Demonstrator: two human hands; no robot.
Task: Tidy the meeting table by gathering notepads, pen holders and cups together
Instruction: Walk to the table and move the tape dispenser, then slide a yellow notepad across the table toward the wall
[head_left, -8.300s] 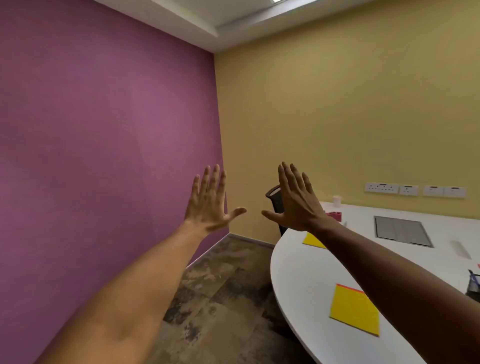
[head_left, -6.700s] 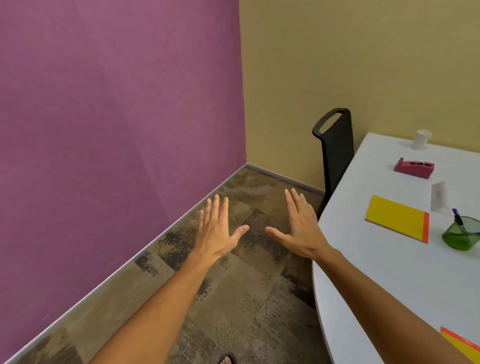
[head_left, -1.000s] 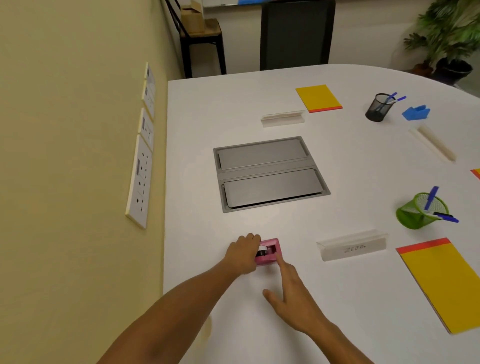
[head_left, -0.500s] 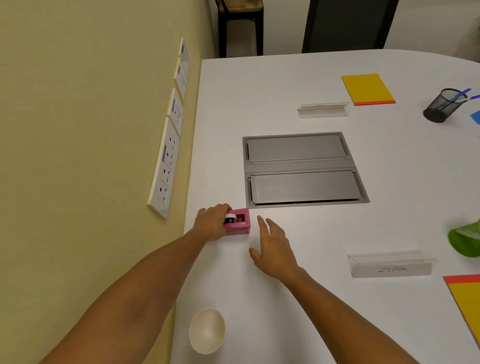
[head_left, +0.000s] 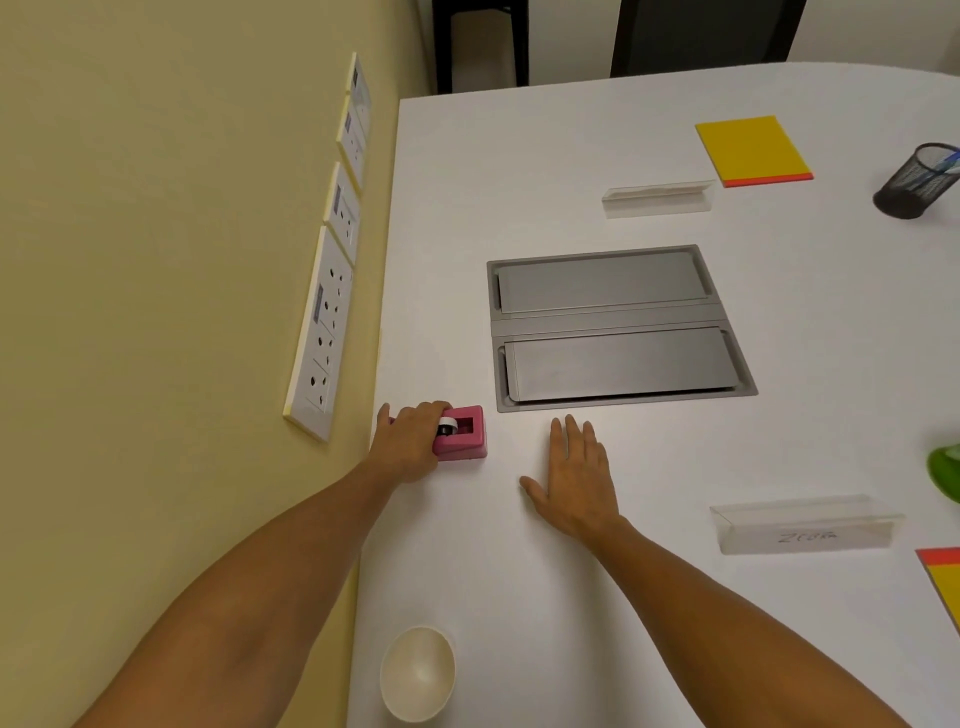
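White table (head_left: 623, 597) runs along a yellow wall. At the right edge, a green pen holder (head_left: 946, 475) and a black mesh pen holder (head_left: 914, 182) are cut off. The left hand (head_left: 410, 441) grips a pink tape dispenser (head_left: 462, 441), hiding its left end; its long side runs left to right. The right hand (head_left: 574, 478) lies flat, fingers straight. A white paper cup (head_left: 417, 673) stands near the bottom edge, beside the wall.

Office meeting room: white conference table (head_left: 649, 597), name stands (head_left: 802, 525), wall sockets (head_left: 322, 332)
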